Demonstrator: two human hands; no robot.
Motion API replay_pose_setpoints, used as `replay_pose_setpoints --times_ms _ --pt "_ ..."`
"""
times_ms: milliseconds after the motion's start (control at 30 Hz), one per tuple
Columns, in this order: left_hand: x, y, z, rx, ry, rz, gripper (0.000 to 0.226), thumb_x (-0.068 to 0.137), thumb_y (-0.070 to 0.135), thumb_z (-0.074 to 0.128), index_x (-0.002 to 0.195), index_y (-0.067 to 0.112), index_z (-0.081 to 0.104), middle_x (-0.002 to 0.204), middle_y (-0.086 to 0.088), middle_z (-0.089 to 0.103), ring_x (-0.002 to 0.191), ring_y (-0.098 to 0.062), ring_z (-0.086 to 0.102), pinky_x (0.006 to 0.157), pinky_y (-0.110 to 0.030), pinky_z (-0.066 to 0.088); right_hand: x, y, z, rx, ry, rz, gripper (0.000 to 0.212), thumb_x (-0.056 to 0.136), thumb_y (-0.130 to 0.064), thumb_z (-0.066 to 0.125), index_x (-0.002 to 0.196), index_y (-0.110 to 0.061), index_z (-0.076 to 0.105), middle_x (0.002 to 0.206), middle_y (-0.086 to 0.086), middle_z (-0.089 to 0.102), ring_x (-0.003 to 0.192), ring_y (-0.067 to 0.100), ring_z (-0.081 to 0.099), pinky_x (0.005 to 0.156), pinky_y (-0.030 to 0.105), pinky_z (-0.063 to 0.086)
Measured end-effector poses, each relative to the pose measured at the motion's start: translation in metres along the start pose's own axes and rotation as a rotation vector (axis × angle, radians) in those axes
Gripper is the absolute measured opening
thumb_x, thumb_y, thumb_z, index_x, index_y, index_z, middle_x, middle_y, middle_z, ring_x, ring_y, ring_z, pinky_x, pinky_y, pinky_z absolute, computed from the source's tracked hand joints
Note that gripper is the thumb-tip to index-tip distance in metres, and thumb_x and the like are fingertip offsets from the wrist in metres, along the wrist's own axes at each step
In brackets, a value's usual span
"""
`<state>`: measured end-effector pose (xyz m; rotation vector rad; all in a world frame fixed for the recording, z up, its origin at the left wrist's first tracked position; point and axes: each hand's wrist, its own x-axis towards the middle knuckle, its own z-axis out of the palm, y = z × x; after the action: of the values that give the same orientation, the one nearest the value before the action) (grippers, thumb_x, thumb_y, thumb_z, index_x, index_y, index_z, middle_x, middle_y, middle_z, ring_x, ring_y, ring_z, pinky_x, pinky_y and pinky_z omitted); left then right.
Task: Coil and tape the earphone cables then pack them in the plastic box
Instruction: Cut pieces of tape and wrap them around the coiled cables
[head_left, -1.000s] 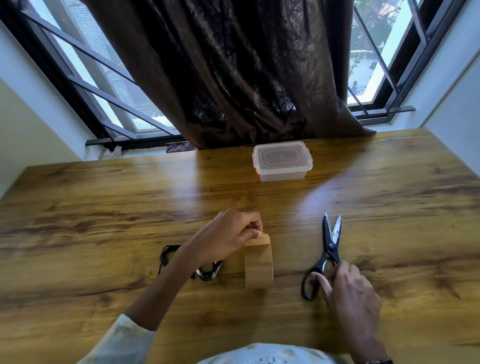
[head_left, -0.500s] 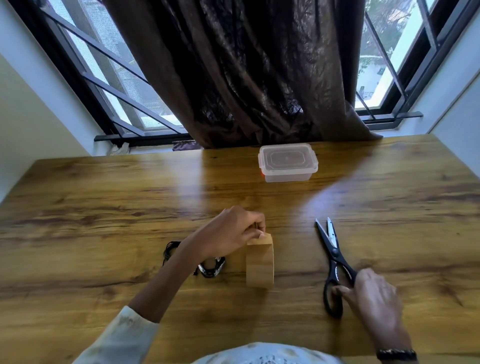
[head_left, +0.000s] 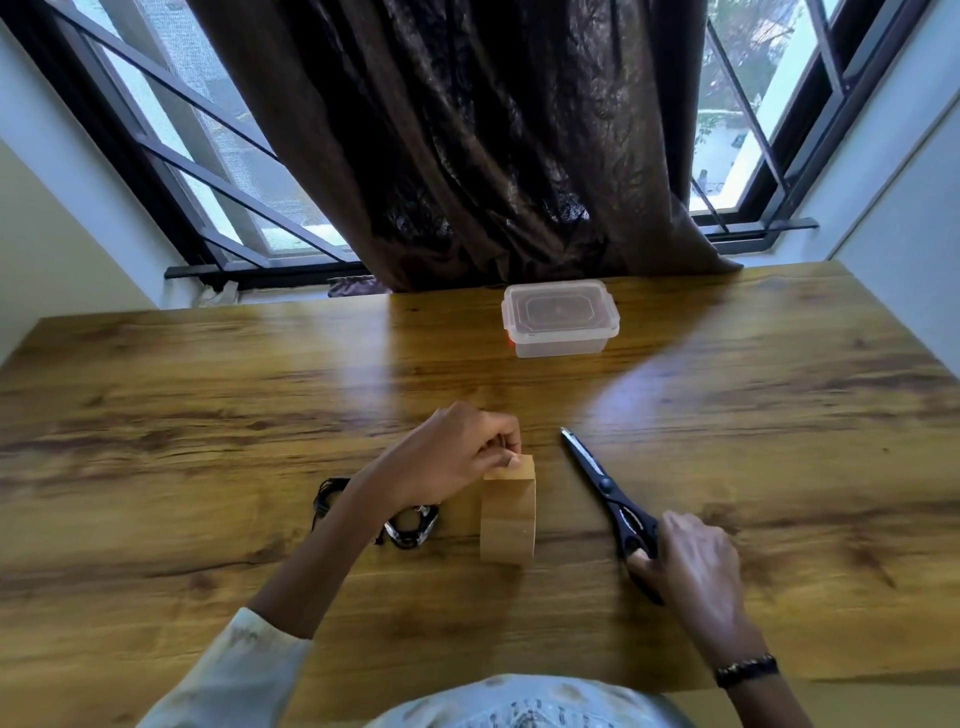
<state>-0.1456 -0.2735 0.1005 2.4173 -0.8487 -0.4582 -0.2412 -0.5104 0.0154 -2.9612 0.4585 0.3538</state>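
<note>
Since a second ago the scissors have swung round: their blades, then spread and pointing away from the person, are closed now and angle toward the far left, and the right hand has slid nearer the table's front edge with the handles. No brand, label or writing can be read on anything.

The coiled earphone cables lie on the wooden table under the left wrist, partly hidden by it, just left of the brown tape roll, which stands on edge. The left hand has its fingertips pinched on the tape's loose end at the top of the roll. The right hand's fingers are curled round the black scissor handles. The plastic box, lid on, sits well apart at the far edge, before a dark curtain.
</note>
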Motion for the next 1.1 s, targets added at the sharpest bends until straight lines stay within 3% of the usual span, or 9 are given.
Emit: replay_pose_setpoints --times_ms 133,233,400,600,733,867,1000,1100 --pt "0.000 0.000 0.001 0.002 0.009 0.002 0.004 0.094 0.024 0.058 0.096 0.022 0.062 0.087 0.008 0.064 0.076 0.000 0.056 0.063 -0.015 0.036 0.007 0.002 -0.001 0.225 -0.007 -0.114 0.027 0.086 -0.033 0.065 0.084 -0.010 0.050 0.097 0.008 0.064 0.089 0.025 0.060 0.072 0.031 0.042" --pt "0.000 0.000 0.001 0.003 0.015 0.003 0.004 0.094 0.024 0.058 0.096 0.024 0.061 0.088 0.008 0.064 0.078 -0.001 0.056 0.064 -0.015 0.036 0.010 0.001 -0.001 0.402 -0.021 -0.215 0.025 0.088 -0.027 0.067 0.101 -0.007 0.061 0.097 0.005 0.065 0.087 0.022 0.060 0.075 0.033 0.047" --pt "0.000 -0.002 0.003 -0.001 0.038 0.015 0.004 0.093 0.023 0.060 0.093 0.027 0.060 0.084 0.009 0.064 0.074 -0.004 0.058 0.065 -0.020 0.043 0.015 0.007 -0.008 0.505 0.120 -0.468 0.019 0.086 -0.006 0.069 0.102 -0.007 0.059 0.097 0.000 0.058 0.084 0.019 0.059 0.070 0.019 0.043" --pt "0.002 -0.006 0.006 0.013 0.090 0.044 0.004 0.091 0.024 0.062 0.091 0.028 0.060 0.083 0.021 0.054 0.082 0.003 0.053 0.068 -0.019 0.039 0.020 0.046 -0.037 0.338 0.108 -0.490 0.034 0.084 -0.038 0.069 0.104 -0.018 0.051 0.102 -0.004 0.045 0.090 0.016 0.046 0.073 0.026 0.037" --pt "0.004 -0.007 0.006 0.038 0.106 0.059 0.008 0.090 0.025 0.063 0.088 0.030 0.058 0.081 0.023 0.052 0.080 0.004 0.052 0.066 -0.019 0.037 0.016 0.073 -0.062 0.248 0.029 -0.580 0.035 0.081 -0.041 0.071 0.105 -0.022 0.053 0.104 -0.010 0.046 0.092 0.013 0.050 0.077 0.024 0.040" --pt "0.004 -0.007 0.005 0.044 0.113 0.052 0.009 0.088 0.026 0.065 0.086 0.031 0.057 0.080 0.022 0.052 0.079 0.001 0.053 0.066 -0.020 0.042 0.016 0.084 -0.083 0.227 -0.061 -0.700 0.034 0.080 -0.049 0.066 0.106 -0.035 0.050 0.103 -0.030 0.040 0.098 -0.003 0.046 0.080 0.010 0.038" --pt "0.006 -0.008 0.005 0.044 0.132 0.043 0.007 0.086 0.028 0.067 0.085 0.028 0.060 0.081 0.019 0.055 0.079 -0.002 0.056 0.067 -0.023 0.047 0.022 0.077 -0.091 0.185 -0.068 -0.789 0.038 0.079 -0.057 0.063 0.109 -0.037 0.050 0.105 -0.030 0.040 0.104 -0.009 0.041 0.087 0.010 0.036" --pt "0.006 -0.008 0.004 0.054 0.134 0.052 0.008 0.086 0.027 0.068 0.086 0.028 0.060 0.080 0.020 0.055 0.079 -0.001 0.056 0.065 -0.018 0.042 0.028 0.064 -0.093 0.159 -0.039 -0.829 0.039 0.080 -0.051 0.067 0.110 -0.031 0.054 0.104 -0.024 0.044 0.100 -0.007 0.042 0.082 0.012 0.039"
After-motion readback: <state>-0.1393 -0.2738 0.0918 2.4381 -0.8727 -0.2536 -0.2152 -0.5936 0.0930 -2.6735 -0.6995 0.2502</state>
